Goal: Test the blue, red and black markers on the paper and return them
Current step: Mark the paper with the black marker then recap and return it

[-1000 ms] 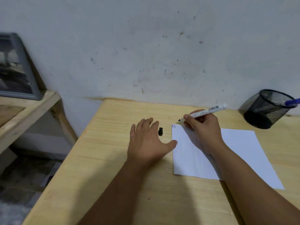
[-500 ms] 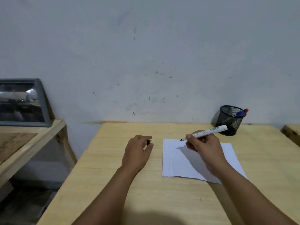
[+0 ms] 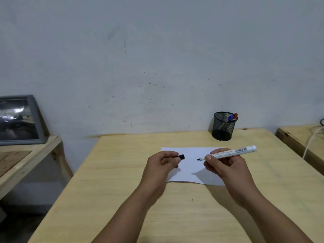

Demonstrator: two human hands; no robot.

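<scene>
My right hand holds the uncapped black marker above the white paper, its black tip pointing left. My left hand pinches the black cap, whose open end faces the tip a short gap away. Small marks show at the paper's far left corner. The blue marker and the red marker stand in the black mesh cup at the table's back right.
The paper lies on a light wooden table against a grey wall. A lower wooden shelf with a grey framed picture stands to the left. Another wooden surface with a cord sits at the far right.
My left hand picked the cap up off the table and brought it over the paper. My right hand lifted the marker off the paper's corner and drew it back toward the cap.
</scene>
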